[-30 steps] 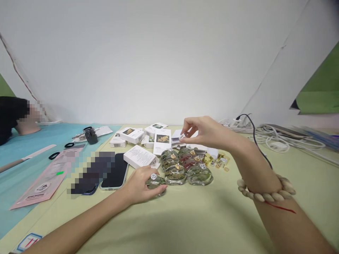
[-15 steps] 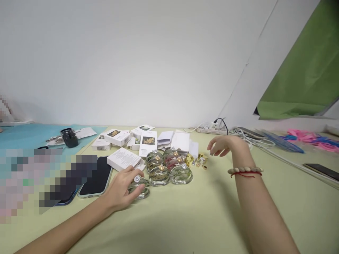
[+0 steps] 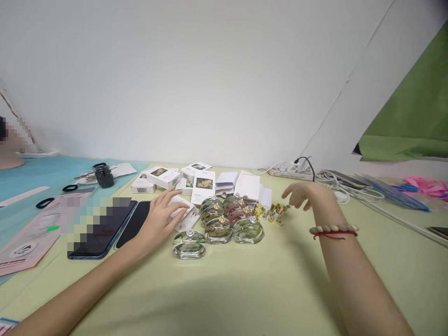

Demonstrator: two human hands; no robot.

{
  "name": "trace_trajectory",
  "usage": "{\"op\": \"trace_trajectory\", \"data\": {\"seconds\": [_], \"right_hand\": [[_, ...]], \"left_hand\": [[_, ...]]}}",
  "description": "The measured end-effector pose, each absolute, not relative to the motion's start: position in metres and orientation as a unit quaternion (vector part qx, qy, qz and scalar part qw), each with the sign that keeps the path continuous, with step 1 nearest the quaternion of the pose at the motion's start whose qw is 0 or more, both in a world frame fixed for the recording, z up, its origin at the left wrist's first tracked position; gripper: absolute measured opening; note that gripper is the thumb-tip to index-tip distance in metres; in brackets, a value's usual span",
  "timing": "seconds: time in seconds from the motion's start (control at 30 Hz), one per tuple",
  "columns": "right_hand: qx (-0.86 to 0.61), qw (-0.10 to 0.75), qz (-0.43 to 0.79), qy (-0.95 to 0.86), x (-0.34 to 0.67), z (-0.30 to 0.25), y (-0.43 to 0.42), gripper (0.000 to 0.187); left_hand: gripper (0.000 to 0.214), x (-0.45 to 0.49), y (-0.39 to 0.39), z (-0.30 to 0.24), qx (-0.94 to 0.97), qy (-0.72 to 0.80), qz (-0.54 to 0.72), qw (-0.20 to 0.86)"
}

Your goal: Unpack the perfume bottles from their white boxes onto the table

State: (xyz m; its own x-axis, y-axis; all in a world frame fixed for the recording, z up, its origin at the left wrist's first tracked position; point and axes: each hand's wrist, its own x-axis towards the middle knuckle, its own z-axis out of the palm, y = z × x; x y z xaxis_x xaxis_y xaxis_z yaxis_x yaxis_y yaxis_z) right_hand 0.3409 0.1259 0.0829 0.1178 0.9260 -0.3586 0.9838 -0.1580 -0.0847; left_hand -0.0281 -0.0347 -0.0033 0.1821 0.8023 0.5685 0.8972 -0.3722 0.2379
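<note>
My left hand [image 3: 161, 217] is open, its fingers spread over a white box [image 3: 186, 219]; I cannot tell whether they touch it. Just in front stands a clear glass perfume bottle [image 3: 189, 246] with a silver neck, apart from the fingers. To its right, several similar bottles [image 3: 219, 231] stand close together, some with gold necks. My right hand [image 3: 301, 195] hovers beside a heap of small gold caps [image 3: 276, 212]. Its fingers are loosely bent and apart, with nothing visible in them. A beaded bracelet [image 3: 334, 229] circles that wrist.
Printed white boxes [image 3: 163, 177] and opened white cartons [image 3: 247, 186] lie behind the bottles. Two phones [image 3: 101, 233] sit at left, near a dark jar [image 3: 103, 175] and a pink packet [image 3: 31, 242]. A power strip [image 3: 290, 174] and white cables [image 3: 345, 189] run at back right.
My left hand has let go of the front bottle and moved back over the white box. My right hand stays by the caps. The view has turned a little left.
</note>
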Motion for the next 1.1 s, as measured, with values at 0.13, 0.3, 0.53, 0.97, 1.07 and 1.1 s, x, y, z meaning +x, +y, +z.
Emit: {"op": "trace_trajectory", "data": {"seconds": [0.13,0.3,0.53,0.97,1.07,1.1], "right_hand": [[0.685,0.001,-0.052,0.727,0.301,0.107,0.109,0.048],[0.570,-0.149,0.141,0.796,0.245,0.117,0.072,0.026],[0.543,-0.316,0.196,0.753,0.218,0.123,0.045,0.023],[0.483,-0.430,0.217,0.731,0.211,0.127,0.026,0.019],[0.474,-0.432,0.207,0.738,0.210,0.127,0.025,0.019],[0.471,-0.432,0.205,0.742,0.210,0.127,0.026,0.020]], "left_hand": [[0.030,-0.030,-0.031,-0.009,-0.810,-0.532,-0.234,0.075],[0.034,-0.025,-0.028,-0.023,-0.836,-0.517,-0.181,0.040],[0.038,-0.026,-0.029,-0.021,-0.834,-0.527,-0.155,0.044],[0.032,-0.028,-0.025,-0.023,-0.837,-0.517,-0.168,0.060],[0.027,-0.027,-0.025,-0.023,-0.835,-0.520,-0.167,0.062],[0.025,-0.026,-0.025,-0.023,-0.835,-0.522,-0.166,0.062]]}}
